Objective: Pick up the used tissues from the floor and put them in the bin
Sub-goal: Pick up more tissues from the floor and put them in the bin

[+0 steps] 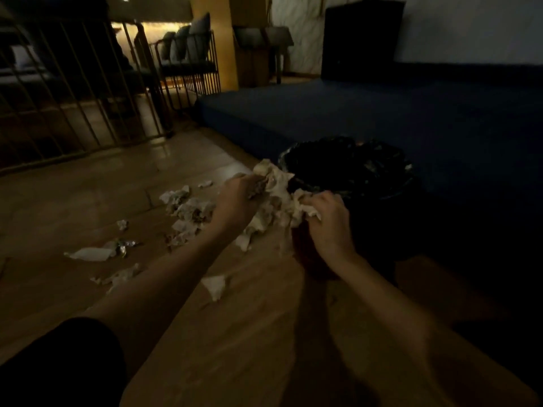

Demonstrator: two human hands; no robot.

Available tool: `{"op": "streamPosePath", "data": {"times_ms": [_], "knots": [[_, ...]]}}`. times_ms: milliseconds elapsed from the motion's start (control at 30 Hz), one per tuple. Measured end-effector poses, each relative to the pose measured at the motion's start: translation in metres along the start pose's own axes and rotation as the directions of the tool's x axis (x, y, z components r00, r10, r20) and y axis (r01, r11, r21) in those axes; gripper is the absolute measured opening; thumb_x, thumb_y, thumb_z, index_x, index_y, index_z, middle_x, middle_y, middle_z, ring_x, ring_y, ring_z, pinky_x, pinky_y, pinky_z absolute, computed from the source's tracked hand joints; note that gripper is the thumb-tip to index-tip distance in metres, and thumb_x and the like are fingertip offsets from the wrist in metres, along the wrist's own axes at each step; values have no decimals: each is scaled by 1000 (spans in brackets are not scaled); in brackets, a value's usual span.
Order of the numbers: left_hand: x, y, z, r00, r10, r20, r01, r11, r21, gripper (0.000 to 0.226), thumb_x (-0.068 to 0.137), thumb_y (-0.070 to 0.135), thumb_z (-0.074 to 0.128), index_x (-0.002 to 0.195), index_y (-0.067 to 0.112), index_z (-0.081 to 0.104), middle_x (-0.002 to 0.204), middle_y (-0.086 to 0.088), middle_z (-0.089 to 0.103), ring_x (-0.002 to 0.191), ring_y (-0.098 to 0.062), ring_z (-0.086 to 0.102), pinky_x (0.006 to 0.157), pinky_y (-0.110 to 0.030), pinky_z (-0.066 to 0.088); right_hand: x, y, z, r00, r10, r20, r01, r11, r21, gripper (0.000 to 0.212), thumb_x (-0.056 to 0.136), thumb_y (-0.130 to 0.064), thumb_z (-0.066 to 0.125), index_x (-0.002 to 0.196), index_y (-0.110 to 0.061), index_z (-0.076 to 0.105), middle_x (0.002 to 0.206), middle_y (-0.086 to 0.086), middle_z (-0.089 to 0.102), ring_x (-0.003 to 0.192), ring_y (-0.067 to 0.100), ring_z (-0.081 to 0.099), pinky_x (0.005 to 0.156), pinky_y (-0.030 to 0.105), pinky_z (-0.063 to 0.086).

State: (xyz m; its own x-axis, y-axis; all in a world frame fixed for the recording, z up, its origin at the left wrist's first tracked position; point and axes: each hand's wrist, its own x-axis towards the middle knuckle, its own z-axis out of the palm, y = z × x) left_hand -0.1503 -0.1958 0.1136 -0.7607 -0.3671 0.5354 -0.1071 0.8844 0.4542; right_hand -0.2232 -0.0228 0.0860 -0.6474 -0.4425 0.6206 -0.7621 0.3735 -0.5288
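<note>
Both forearms stretched forward, left hand (239,193) and right hand (326,219) clenched on a crumpled white tissue wad (277,201), held at the black-lined round bin (352,183) rim, more crumpled white tissues (188,211) scattered on the wooden floor (235,348)

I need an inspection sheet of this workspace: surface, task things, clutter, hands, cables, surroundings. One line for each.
Surface: wooden floor, dimly lit.
Job's things: a bundle of tissues held at the rim of the bin, which has a dark liner; loose tissues lie on the floor to its left.
Clutter: a shiny foil wrapper among the tissues.
Grippers: left hand and right hand both grip the bundle.
Cables: nothing seen.
Surroundings: blue mat, metal railing, cushioned chairs behind.
</note>
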Motion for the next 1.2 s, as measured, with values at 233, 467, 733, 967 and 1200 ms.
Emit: {"op": "streamPosePath", "data": {"times_ms": [233, 467, 733, 967, 1200], "knots": [[100, 98, 0, 978, 201, -62, -206, 974, -93, 29, 85, 13, 61, 114, 9, 62, 111, -18, 64, 102, -30, 58, 78, -27, 40, 104, 31, -58, 972, 4, -235, -59, 972, -227, 30, 89, -7, 40, 91, -17, 68, 84, 10, 62, 89, 32, 48, 69, 23, 24], [113, 102, 56, 970, 203, 133, -179, 968, -174, 41, 89, 15, 53, 129, 11, 42, 122, -18, 53, 112, -32, 49, 82, -30, 38, 107, 74, -66, 964, 220, -150, -251, 939, -236, 22, 86, -7, 46, 88, -10, 67, 94, 17, 62, 95, 37, 50, 76, 33, 39], [83, 62, 71, 977, 102, 187, -114, 992, 52, 35, 80, 10, 54, 114, 15, 60, 116, -15, 63, 110, -35, 54, 94, -43, 48, 76, 66, -59, 975, 222, -28, -223, 954, -199, 23, 86, -5, 54, 105, -10, 65, 107, 14, 67, 100, 29, 60, 79, 35, 53], [-30, 57, 43, 996, 88, 22, -89, 996, 28, 27, 82, 2, 54, 107, 11, 61, 110, -12, 58, 104, -30, 50, 81, -32, 38, -27, 15, -45, 999, -23, -30, 19, 993, -115, 20, 85, -2, 54, 99, -10, 66, 100, 5, 65, 96, 21, 53, 78, 21, 38], [-198, -5, 50, 960, -237, 151, 241, 971, -4, 26, 82, 5, 58, 106, 11, 62, 109, -13, 60, 104, -31, 55, 84, -37, 48, -201, -1, 4, 813, 194, 549, -240, 971, 12, 28, 85, 1, 56, 110, -9, 63, 118, 11, 59, 107, 24, 57, 92, 32, 49]]}}
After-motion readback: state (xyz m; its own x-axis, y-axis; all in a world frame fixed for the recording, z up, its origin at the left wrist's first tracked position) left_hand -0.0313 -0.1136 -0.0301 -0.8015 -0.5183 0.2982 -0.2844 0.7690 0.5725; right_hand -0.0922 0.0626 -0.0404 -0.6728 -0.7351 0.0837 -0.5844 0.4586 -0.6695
